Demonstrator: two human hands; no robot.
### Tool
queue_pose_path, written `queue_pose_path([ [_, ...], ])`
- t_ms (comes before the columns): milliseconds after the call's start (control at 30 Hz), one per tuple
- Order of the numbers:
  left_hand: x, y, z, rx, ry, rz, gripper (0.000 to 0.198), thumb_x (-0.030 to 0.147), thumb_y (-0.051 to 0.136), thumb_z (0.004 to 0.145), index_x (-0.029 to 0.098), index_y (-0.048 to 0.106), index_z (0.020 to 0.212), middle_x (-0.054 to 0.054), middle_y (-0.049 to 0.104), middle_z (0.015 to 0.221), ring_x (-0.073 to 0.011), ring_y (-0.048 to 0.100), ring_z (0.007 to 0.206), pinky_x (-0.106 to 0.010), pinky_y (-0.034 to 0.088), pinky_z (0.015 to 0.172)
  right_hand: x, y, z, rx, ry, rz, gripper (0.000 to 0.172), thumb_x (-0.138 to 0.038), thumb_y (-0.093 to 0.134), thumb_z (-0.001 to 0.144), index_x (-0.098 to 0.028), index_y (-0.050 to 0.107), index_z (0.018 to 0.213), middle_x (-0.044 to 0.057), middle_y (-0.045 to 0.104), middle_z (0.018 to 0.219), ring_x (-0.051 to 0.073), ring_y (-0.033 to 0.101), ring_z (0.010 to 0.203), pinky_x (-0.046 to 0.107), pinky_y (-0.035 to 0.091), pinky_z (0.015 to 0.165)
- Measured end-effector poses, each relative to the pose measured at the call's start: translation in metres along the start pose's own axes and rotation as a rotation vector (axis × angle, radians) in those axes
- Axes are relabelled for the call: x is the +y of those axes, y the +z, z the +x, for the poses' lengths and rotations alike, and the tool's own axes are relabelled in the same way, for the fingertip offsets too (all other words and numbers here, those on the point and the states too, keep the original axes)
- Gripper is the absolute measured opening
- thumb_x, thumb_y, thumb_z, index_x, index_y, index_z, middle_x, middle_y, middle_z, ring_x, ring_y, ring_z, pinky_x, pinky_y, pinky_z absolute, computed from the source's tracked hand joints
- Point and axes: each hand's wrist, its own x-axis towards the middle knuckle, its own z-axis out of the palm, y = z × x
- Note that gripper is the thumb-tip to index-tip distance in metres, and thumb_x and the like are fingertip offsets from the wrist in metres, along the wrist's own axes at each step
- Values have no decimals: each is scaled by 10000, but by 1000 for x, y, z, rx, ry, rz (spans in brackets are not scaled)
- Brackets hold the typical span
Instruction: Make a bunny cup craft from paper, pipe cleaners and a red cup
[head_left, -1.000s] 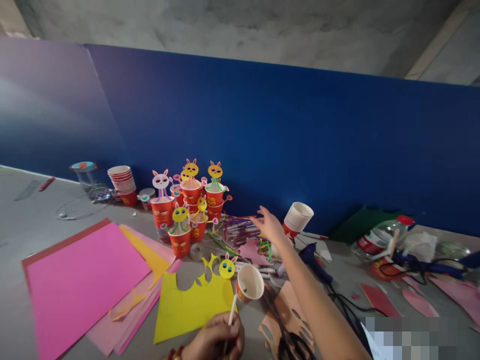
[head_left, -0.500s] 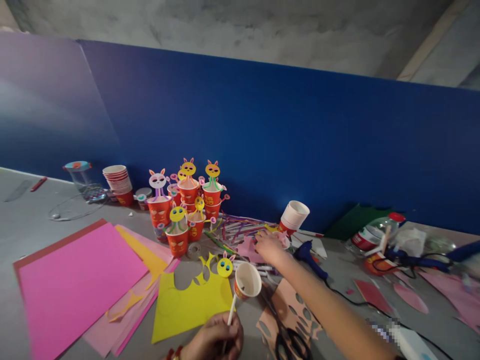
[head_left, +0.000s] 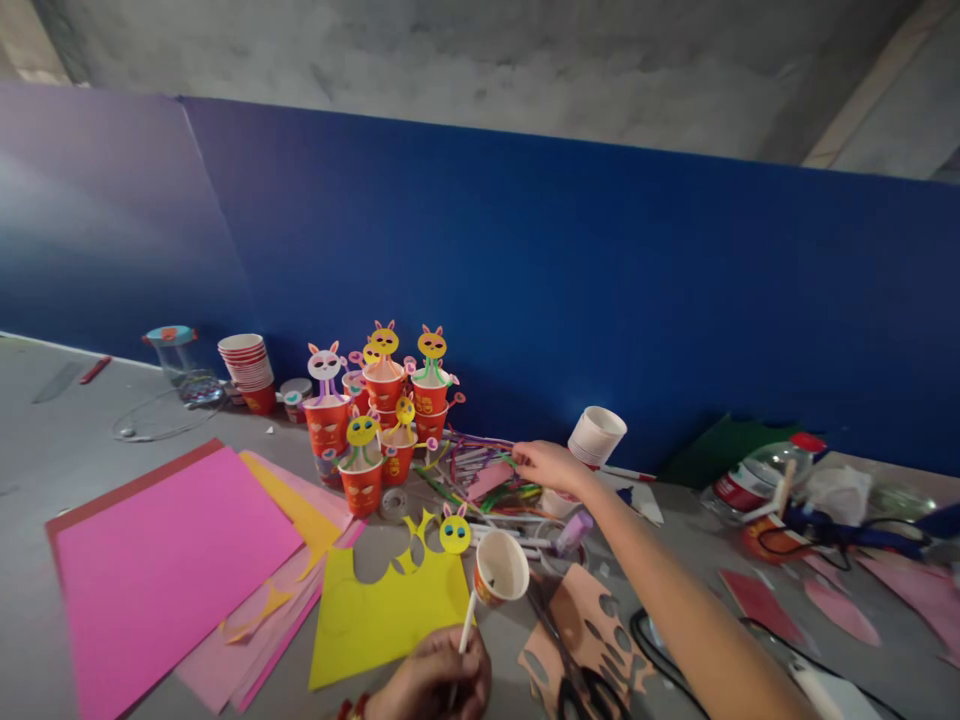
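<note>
My left hand, low in the middle, is closed round a thin white stick. The stick's upper end meets a red-and-white paper cup, tilted with its mouth towards me. Beside the cup lies a yellow paper bunny face with blue eyes. My right hand reaches far forward over a pile of coloured pipe cleaners. Its fingertips are pinched together at the pile; what they hold is too small to make out. A pink paper piece lies just below them.
Finished bunny cups stand left of the pile. Yellow paper and pink sheets lie at left. Black-handled scissors rest on peach paper. A purple-capped tube, white cups and a bottle are rightward.
My right hand has moved farther back, from the pink pieces to the pipe cleaners. The purple-capped tube now shows, and the blue glue gun is mostly hidden. My left hand keeps the stick.
</note>
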Motion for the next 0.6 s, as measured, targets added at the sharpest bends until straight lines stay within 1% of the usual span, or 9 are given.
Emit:
queue_pose_path([
  [100, 1, 2, 0, 12, -4, 15, 331, 406, 736, 738, 138, 556, 663, 26, 512, 463, -42, 340, 352, -199, 130, 370, -8, 0, 7, 93, 58, 77, 302, -317, 616, 978, -175, 600, 1244, 89, 634, 1242, 230, 663, 1020, 431, 575, 856],
  [233, 2, 4, 0, 48, -2, -3, 352, 405, 772, 697, 150, 533, 659, 17, 531, 495, -52, 389, 396, -201, 160, 400, -29, 1, 20, 212, 125, 128, 312, -313, 618, 976, -178, 594, 1256, 91, 628, 1256, 236, 660, 1035, 440, 570, 868],
  [333, 1, 2, 0, 36, 2, 17, 348, 423, 747, 732, 157, 533, 664, 33, 506, 472, -55, 360, 386, -203, 166, 411, -40, 2, 28, 232, 104, 149, 322, -311, 620, 974, -178, 587, 1266, 94, 621, 1269, 242, 655, 1050, 449, 566, 879],
  [400, 0, -1, 1, 28, 13, 20, 349, 424, 746, 738, 153, 538, 666, 29, 512, 486, -57, 372, 396, -205, 180, 421, -44, 5, 31, 175, 35, 164, 317, -315, 619, 976, -178, 592, 1260, 93, 623, 1266, 240, 655, 1050, 448, 566, 878],
  [533, -4, -8, 3, 28, 22, 16, 367, 430, 774, 716, 148, 544, 666, 15, 538, 530, -59, 412, 429, -202, 208, 442, -49, 19, 28, -50, -132, 153, 299, -320, 628, 969, -173, 616, 1229, 82, 634, 1251, 239, 661, 1022, 421, 577, 847],
  [600, -7, -11, 5, 18, 21, 43, 382, 449, 775, 706, 151, 542, 659, 15, 540, 529, -59, 403, 427, -203, 218, 449, -50, 26, 26, -117, -167, 119, 294, -318, 626, 969, -178, 617, 1228, 82, 633, 1254, 237, 660, 1026, 420, 576, 851],
])
